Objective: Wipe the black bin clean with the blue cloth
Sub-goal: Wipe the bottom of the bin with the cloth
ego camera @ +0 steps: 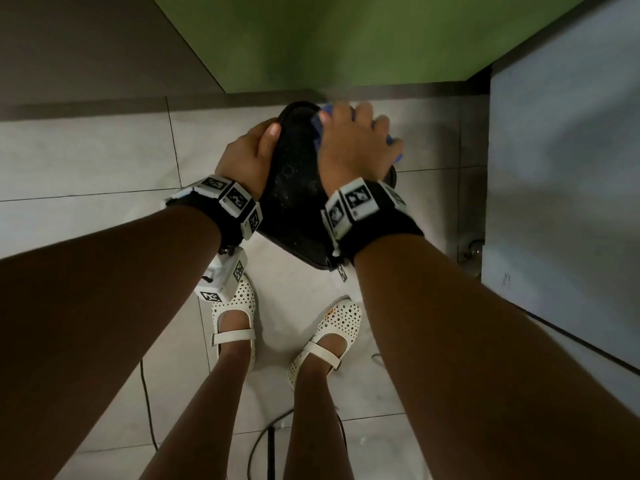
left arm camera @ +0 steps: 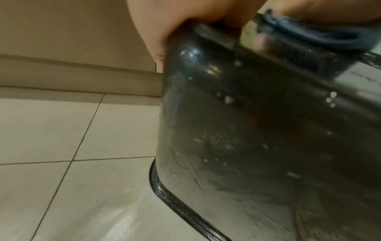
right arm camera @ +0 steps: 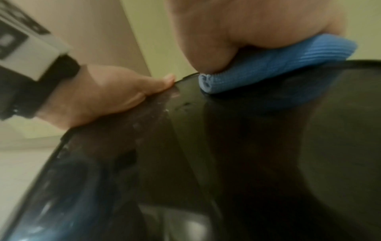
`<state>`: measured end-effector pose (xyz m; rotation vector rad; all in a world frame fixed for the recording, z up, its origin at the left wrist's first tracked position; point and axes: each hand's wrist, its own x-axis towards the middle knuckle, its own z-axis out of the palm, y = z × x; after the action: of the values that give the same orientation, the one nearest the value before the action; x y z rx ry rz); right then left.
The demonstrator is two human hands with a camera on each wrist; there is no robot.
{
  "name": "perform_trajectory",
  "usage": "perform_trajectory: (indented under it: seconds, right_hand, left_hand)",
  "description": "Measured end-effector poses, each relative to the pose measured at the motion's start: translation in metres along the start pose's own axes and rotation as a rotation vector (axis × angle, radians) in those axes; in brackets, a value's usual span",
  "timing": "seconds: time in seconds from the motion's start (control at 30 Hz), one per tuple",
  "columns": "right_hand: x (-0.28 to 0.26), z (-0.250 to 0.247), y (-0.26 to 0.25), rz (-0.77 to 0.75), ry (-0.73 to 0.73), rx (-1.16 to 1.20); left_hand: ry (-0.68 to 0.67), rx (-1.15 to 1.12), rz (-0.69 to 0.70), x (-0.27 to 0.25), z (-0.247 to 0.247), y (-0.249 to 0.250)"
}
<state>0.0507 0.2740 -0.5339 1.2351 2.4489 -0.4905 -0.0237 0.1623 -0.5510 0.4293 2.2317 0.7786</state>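
Note:
The black bin (ego camera: 294, 188) stands on the tiled floor in front of my feet, its glossy side speckled with pale spots (left arm camera: 257, 130). My left hand (ego camera: 249, 154) grips the bin's left upper edge, thumb on top (right arm camera: 115, 93). My right hand (ego camera: 356, 140) presses the folded blue cloth (ego camera: 320, 124) onto the far top edge of the bin, fingers spread over it. The blue cloth (right arm camera: 268, 73) lies bunched under the palm against the bin's rim (right arm camera: 309, 63). A strip of the cloth (left arm camera: 309, 32) shows above the bin.
A green wall (ego camera: 346, 39) and a grey skirting (ego camera: 381, 91) run just behind the bin. A pale panel (ego camera: 561, 168) rises at the right. My white perforated shoes (ego camera: 235, 317) stand close below the bin, with a dark cable (ego camera: 270, 441) on the floor tiles (left arm camera: 51, 130).

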Motion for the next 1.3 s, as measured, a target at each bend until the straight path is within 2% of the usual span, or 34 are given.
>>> perform_trajectory:
  seconds: [0.13, 0.33, 0.43, 0.57, 0.63, 0.83, 1.0, 1.1, 1.23, 1.3]
  right_hand:
    - [-0.021, 0.007, 0.034, 0.156, 0.032, 0.000]
    - [-0.008, 0.004, 0.032, 0.173, 0.093, -0.013]
    - [-0.002, 0.002, 0.022, 0.093, 0.095, -0.049]
    - [0.006, 0.001, 0.001, -0.149, 0.063, -0.072]
    - [0.007, 0.001, -0.002, -0.172, 0.075, -0.073]
    - [-0.011, 0.011, 0.028, 0.071, 0.124, -0.019]
    - [-0.031, 0.025, 0.037, 0.144, 0.208, 0.020]
    - [-0.055, 0.040, 0.038, 0.083, 0.290, -0.056]
    - [-0.103, 0.065, 0.029, -0.154, 0.237, -0.128]
    - [-0.109, 0.070, 0.021, -0.227, 0.208, -0.127]
  left_hand:
    - [0.005, 0.014, 0.003, 0.000, 0.001, 0.000]
    - [0.016, -0.010, -0.041, -0.002, 0.014, 0.002]
    - [0.029, -0.005, -0.057, -0.002, 0.019, 0.004]
    - [0.052, -0.053, -0.044, 0.001, 0.021, -0.002]
    - [0.077, -0.076, -0.044, 0.001, 0.021, -0.006]
    - [0.091, -0.090, -0.040, 0.000, 0.022, -0.007]
    - [0.054, -0.163, -0.023, 0.000, 0.018, -0.009]
    - [0.031, -0.215, -0.023, 0.000, 0.018, -0.009]
    - [0.001, -0.265, -0.009, 0.001, 0.017, -0.012]
    - [0.000, -0.256, 0.005, 0.002, 0.017, -0.013]
